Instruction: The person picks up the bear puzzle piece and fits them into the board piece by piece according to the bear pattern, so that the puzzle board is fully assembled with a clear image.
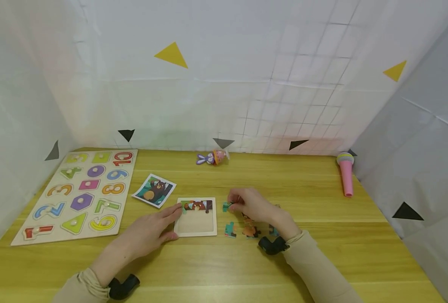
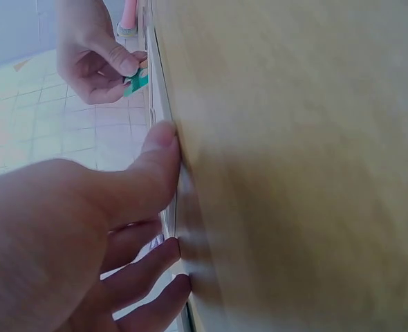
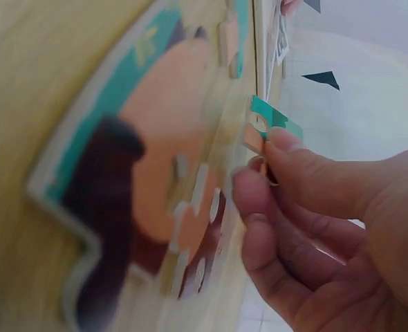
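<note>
A square wooden puzzle tray (image 1: 195, 235) lies on the table, its top row filled with pieces showing a bear's head. My left hand (image 1: 148, 232) rests at the tray's left side, index fingertip near the upper left corner and thumb by the lower left. To the tray's right, my right hand (image 1: 255, 205) pinches a green puzzle piece (image 3: 276, 117) between thumb and fingers, tilted in the right wrist view. Several loose pieces lie near that hand, among them a teal piece (image 1: 230, 229) and an orange-and-brown piece (image 1: 249, 232); the hand partly covers others.
Behind the tray on the left lies a bear picture card (image 1: 155, 190). A number-and-shape board (image 1: 65, 225) fills the table's left side. A small rabbit toy (image 1: 212, 158) lies at the back edge, and a pink toy microphone (image 1: 346, 176) at the far right. White cloth (image 1: 224, 105) encloses the table.
</note>
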Motion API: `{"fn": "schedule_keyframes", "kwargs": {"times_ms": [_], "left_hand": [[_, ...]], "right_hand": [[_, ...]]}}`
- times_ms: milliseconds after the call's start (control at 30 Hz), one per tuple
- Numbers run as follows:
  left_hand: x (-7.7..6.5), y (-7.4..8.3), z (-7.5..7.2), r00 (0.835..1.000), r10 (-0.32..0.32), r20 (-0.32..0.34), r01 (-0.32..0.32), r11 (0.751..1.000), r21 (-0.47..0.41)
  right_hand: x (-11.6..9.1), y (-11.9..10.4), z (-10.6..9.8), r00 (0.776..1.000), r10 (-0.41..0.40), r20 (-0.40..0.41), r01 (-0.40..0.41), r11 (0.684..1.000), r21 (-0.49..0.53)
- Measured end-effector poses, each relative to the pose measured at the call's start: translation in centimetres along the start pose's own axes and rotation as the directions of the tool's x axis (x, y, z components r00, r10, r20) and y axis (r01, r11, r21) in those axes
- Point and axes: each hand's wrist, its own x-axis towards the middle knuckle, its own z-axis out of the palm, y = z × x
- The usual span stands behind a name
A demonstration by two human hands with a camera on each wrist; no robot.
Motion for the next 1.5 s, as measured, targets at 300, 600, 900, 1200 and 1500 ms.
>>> {"fn": "schedule_keyframes", "kwargs": {"times_ms": [300, 600, 900, 1200, 1500], "left_hand": [[0.2, 0.0, -0.3, 0.999, -0.009, 0.036, 0.01, 1.0, -0.005], [0.2, -0.1, -0.2, 0.999, -0.006, 0.049, 0.009, 0.999, -0.043], [0.1, -0.1, -0.2, 0.999, -0.012, 0.048, 0.017, 0.996, -0.092], [0.3, 0.1, -0.3, 0.996, -0.041, 0.078, 0.049, 0.993, -0.109], [0.2, -0.1, -0.1, 0.997, -0.02, 0.068, 0.026, 0.995, -0.092]], "right_hand": [[1.4, -2.9, 1.7, 0.998, -0.033, -0.046, 0.035, 0.998, 0.05], [3.4, -5.7, 3.9, 0.998, 0.042, -0.044, -0.039, 0.997, 0.073], [4.4, -6.9, 5.1, 0.995, 0.036, -0.093, -0.032, 0.999, 0.039], [5.2, -7.7, 5.8, 0.99, 0.087, -0.112, -0.082, 0.995, 0.05], [5.5, -7.8, 6.4, 0.987, 0.106, -0.121, -0.098, 0.993, 0.068]]}}
